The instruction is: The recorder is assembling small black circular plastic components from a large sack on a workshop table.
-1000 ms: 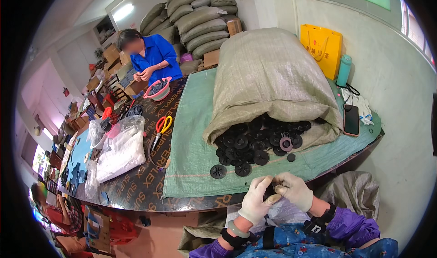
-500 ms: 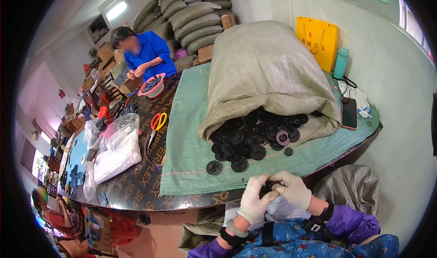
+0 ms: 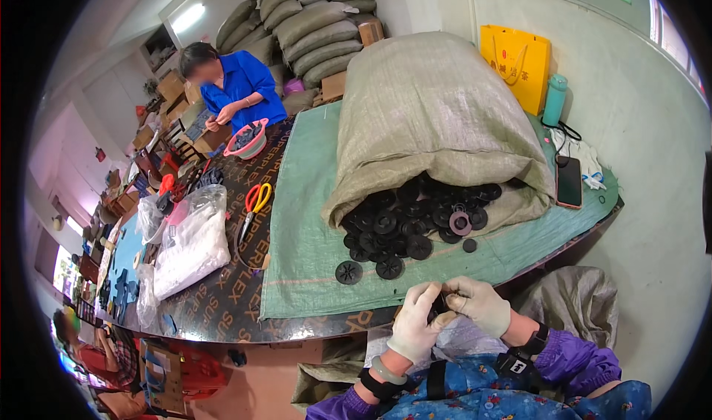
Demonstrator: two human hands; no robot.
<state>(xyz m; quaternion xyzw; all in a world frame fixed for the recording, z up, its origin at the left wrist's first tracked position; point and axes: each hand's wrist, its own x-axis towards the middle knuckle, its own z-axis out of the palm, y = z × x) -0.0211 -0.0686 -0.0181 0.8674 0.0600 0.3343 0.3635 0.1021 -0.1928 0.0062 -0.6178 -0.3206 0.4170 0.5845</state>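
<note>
Black disc (image 3: 439, 306) (mostly hidden) pinched between gloved fingers (image 3: 426, 301).

Dark table (image 3: 222, 301): green woven sheet (image 3: 304, 249), scissors (image 3: 256, 197), white plastic bags (image 3: 193, 242), pink basin (image 3: 248, 140) directly on it.

Your gloves are white on both the left hand (image 3: 415, 325) and the right hand (image 3: 480, 306), and your sleeves (image 3: 571, 364) are purple over a blue floral apron (image 3: 475, 390). The small part (image 3: 439, 306) you pinch is black. The discs (image 3: 404, 223) spilling from the grey-green woven sack (image 3: 434, 116) are black too, one ring (image 3: 460, 223) pinkish. The cloth (image 3: 311, 235) under them is pale green, the table (image 3: 222, 301) dark brown with yellow lettering. The scissors (image 3: 256, 197) have red and yellow handles. The bag (image 3: 517, 64) is yellow, the bottle (image 3: 553, 100) teal, the phone (image 3: 569, 182) black. The other person's shirt (image 3: 248, 86) is bright blue, their basket (image 3: 248, 140) pink.
</note>
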